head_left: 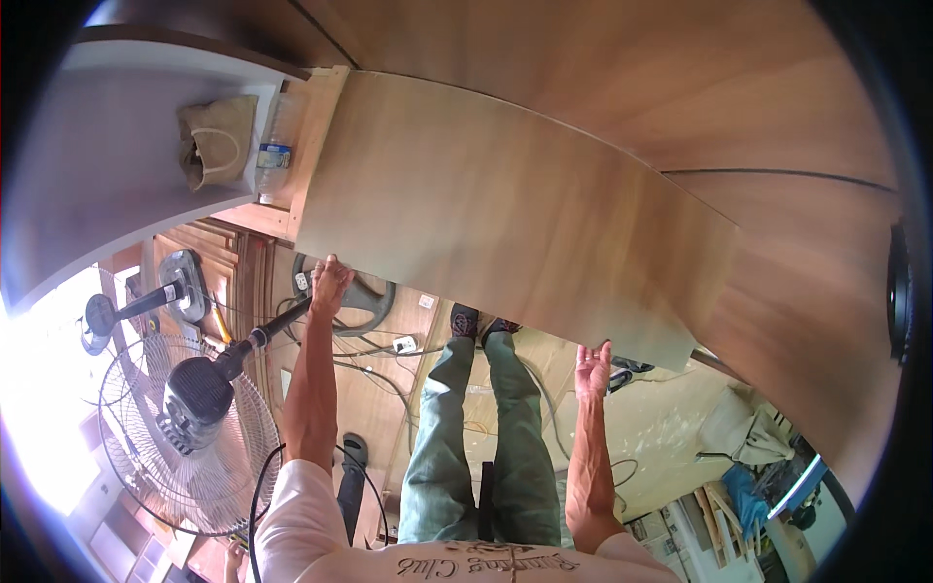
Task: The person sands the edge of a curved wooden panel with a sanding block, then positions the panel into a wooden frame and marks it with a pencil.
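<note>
plywood sheet [505, 209] gripped at its near edge by left hand [328, 284] and right hand [592, 369] fingers

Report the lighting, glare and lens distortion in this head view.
Head view: daylight blows out the lower left behind the pedestal fan; the wooden panel that the left hand and right hand grip is evenly lit and sharp; its straight edges bow; black fisheye vignette at the corners.

Wood panel [505, 209] spans the whole front, both grips on its near edge. Open gap between the arms, only legs [486, 437] below. Left side tight: standing fan [185, 428] close to the left forearm, cables [379, 355] across the floor. Right of right grip: open.
</note>
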### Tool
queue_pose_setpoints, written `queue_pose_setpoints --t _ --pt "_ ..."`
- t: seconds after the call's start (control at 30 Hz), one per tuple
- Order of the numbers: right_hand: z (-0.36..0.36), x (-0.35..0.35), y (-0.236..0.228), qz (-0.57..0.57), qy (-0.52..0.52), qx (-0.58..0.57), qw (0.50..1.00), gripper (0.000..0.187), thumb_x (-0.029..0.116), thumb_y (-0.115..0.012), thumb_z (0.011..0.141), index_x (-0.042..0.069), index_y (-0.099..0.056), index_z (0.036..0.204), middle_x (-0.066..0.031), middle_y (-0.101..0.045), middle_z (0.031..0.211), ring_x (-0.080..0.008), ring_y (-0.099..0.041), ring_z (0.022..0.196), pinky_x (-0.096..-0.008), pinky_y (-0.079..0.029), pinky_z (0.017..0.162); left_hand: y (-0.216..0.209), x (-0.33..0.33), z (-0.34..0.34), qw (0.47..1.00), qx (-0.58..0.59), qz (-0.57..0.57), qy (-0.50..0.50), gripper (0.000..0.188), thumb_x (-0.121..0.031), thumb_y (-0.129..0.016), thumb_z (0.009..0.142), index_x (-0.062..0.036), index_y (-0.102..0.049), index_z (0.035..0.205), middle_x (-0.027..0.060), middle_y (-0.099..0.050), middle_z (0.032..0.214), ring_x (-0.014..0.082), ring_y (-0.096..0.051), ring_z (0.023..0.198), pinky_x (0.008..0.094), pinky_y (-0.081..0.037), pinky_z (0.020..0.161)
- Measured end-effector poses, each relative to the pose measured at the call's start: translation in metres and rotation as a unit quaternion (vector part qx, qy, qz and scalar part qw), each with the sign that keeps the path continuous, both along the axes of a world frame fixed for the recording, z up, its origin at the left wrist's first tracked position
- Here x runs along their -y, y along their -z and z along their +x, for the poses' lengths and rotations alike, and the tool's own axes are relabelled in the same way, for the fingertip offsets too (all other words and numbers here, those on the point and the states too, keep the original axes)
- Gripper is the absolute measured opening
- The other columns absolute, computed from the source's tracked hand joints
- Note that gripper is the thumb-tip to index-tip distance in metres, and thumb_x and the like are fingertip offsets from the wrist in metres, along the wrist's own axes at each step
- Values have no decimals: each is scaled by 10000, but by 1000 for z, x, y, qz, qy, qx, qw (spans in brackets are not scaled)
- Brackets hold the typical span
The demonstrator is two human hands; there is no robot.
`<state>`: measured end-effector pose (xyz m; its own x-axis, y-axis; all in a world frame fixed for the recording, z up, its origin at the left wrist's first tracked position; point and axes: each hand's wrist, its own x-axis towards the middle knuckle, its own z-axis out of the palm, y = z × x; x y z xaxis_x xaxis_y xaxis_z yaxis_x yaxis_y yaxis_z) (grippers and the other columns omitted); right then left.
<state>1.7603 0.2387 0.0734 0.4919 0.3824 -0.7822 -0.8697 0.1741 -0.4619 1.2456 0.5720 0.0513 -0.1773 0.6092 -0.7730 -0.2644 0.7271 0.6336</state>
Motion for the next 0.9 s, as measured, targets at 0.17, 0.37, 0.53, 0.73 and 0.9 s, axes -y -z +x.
queue_pose_setpoints --t 0.17,0.37,0.53,0.73,0.9 --pt "4 5 -7 -4 -13 11 1000 280 341 -737 860 153 -638 1042 44 -673 1024 -126 -603 984 -341 -462 976 -23 11 29 994 23 72 -77 141 -270 -559 1003 -176 -455 992 -36 -499 833 114 -541 737 302 -531 712" --pt "-26 -3 -5 -2 4 37 999 299 362 -718 874 184 -577 1068 53 -581 859 -116 -577 917 -367 -466 954 -25 9 -14 997 -2 66 -26 135 -273 -529 1007 -175 -449 958 -9 -480 848 153 -550 766 339 -561 749" --pt "-37 -4 -4 -64 15 43 997 393 404 -685 895 193 -511 1177 7 -574 1029 -173 -542 1042 -405 -435 1018 0 9 -27 999 -15 41 -8 157 -297 -559 998 -168 -474 971 -13 -472 823 143 -545 730 335 -578 743" --pt "-28 4 14 -47 36 47 997 339 385 -698 894 184 -495 1076 54 -481 786 -111 -492 745 -443 -437 1025 49 18 -33 999 3 2 39 171 -317 -508 1011 -149 -503 976 25 -593 821 169 -647 747 306 -570 624" --pt "-30 16 -3 -86 58 63 993 278 342 -681 916 180 -503 1056 62 -518 758 -114 -502 738 -435 -437 1004 38 54 -23 999 -11 -21 47 149 -308 -489 1022 -170 -502 969 0 -596 849 131 -647 772 291 -553 677"
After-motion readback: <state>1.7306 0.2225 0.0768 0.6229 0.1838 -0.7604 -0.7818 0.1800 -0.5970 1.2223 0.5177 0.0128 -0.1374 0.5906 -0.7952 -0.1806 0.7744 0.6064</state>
